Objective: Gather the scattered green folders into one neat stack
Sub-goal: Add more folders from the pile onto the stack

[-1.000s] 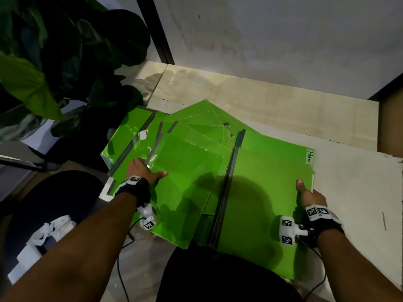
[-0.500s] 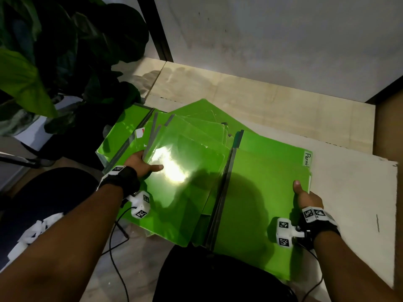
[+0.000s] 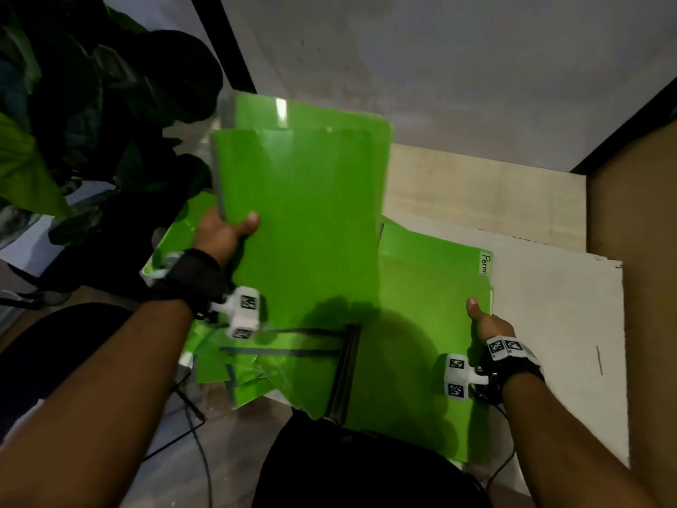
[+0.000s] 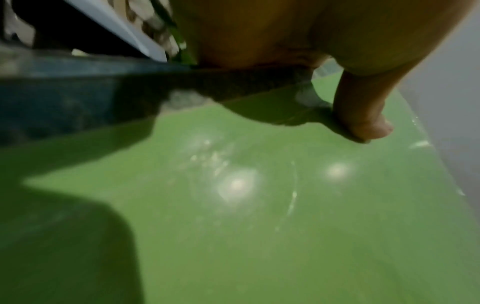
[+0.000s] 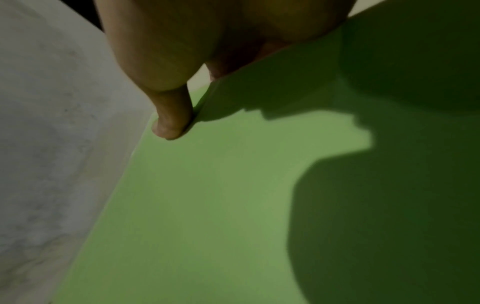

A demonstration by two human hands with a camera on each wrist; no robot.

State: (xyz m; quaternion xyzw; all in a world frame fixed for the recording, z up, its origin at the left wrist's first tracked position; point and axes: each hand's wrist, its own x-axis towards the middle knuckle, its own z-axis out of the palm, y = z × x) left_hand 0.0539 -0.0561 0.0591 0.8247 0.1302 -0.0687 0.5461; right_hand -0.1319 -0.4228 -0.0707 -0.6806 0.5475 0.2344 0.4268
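Green folders: several, uncountable; two hands, one gripping each side.

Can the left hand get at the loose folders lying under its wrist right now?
Probably not yet: the left hand grips the raised folders, which also cover the loose folders below. It would likely have to set them on the right-hand pile first.
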